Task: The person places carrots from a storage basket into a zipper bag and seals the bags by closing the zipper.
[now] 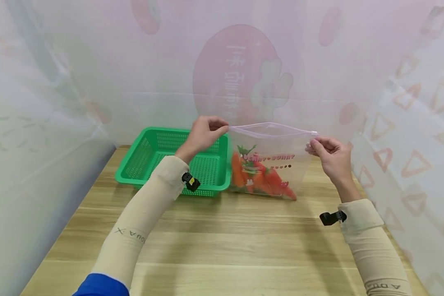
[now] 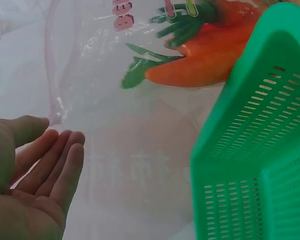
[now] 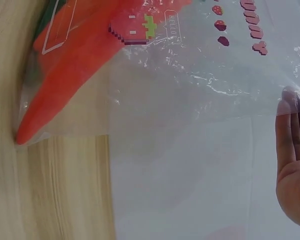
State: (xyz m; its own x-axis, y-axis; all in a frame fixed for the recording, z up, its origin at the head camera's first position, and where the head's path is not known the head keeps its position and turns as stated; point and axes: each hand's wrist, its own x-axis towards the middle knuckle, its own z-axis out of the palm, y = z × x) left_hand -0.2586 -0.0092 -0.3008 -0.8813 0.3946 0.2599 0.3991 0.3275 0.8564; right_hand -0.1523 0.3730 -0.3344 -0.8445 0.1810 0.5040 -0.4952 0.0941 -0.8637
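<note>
A clear zip bag with a pink zip edge and printed lettering hangs upright between both hands, its mouth parted in the middle. Inside lie several orange and red carrots with green tops, gathered toward the bag's left and bottom. My left hand pinches the left top corner between thumb and fingers. At the right top corner, by the white slider, my right hand pinches the bag's edge. In the right wrist view, a red carrot tip rests in the bag's lower corner.
A green plastic basket with slotted walls stands just left of the bag, under and beside my left hand. Both are on a wooden table. Pale printed curtains close in the back and both sides.
</note>
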